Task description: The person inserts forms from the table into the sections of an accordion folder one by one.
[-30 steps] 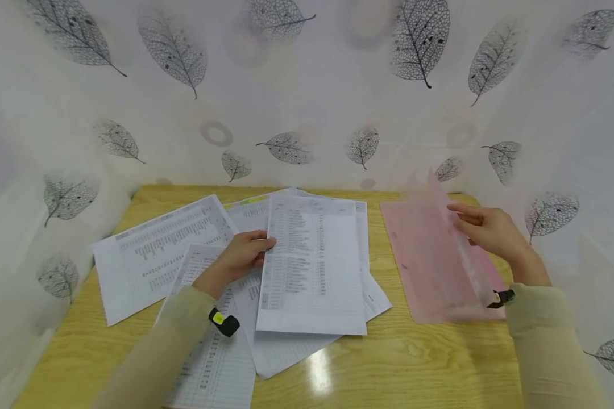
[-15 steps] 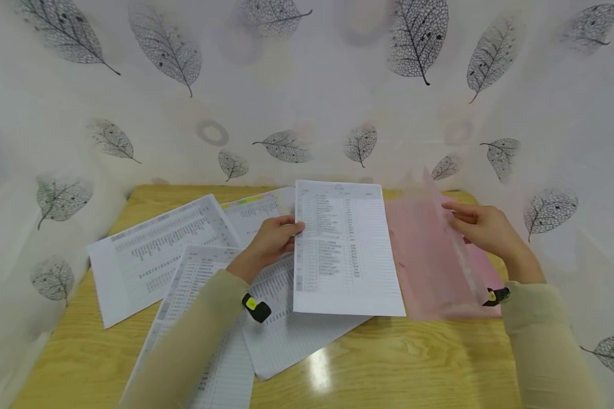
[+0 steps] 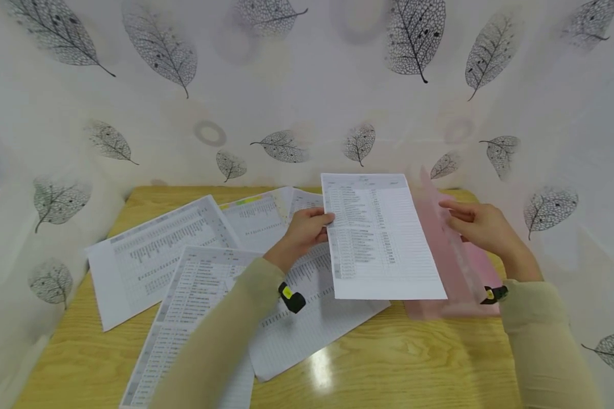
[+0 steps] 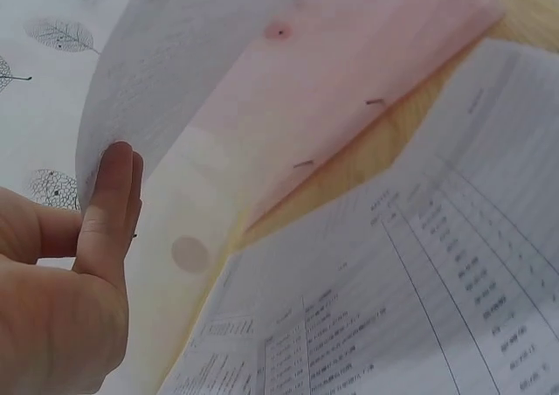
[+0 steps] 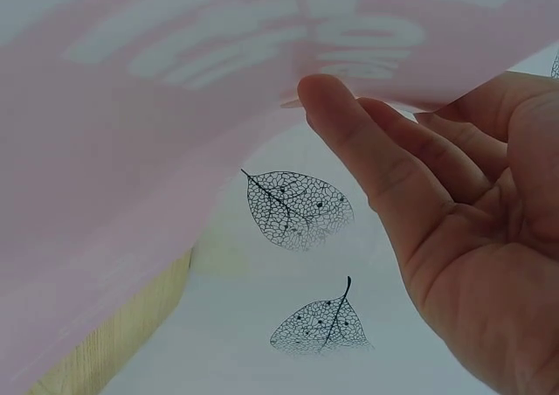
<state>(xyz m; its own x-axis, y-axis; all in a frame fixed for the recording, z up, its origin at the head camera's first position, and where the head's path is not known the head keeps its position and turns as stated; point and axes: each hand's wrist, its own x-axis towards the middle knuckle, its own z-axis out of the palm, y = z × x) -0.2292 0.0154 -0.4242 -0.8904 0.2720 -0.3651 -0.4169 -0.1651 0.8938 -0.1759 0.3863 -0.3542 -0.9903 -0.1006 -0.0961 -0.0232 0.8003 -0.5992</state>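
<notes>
My left hand (image 3: 303,232) pinches a printed sheet of paper (image 3: 384,244) by its left edge, between thumb and fingers. The sheet hangs raised and tilted, overlapping the left part of a pink translucent folder (image 3: 423,309) in the head view. From the left wrist, the sheet's underside (image 4: 192,54) curves away above the fingers. My right hand (image 3: 483,227) holds the folder's lifted cover near its upper edge. In the right wrist view the thumb and fingers of that hand (image 5: 437,185) grip the bent cover (image 5: 131,159). Part of the folder's inside is hidden behind the sheet.
Several printed sheets lie fanned on the wooden table (image 3: 389,363): one at far left (image 3: 158,255), one at the front (image 3: 199,318), one under the left forearm (image 3: 307,329). A sheet with a yellow-green strip (image 3: 256,213) lies behind. A leaf-patterned curtain (image 3: 307,102) surrounds the table.
My left hand has lifted the printed sheet from over the other papers and moved it right, to the folder. My right hand keeps holding the folder's cover up, nearly still.
</notes>
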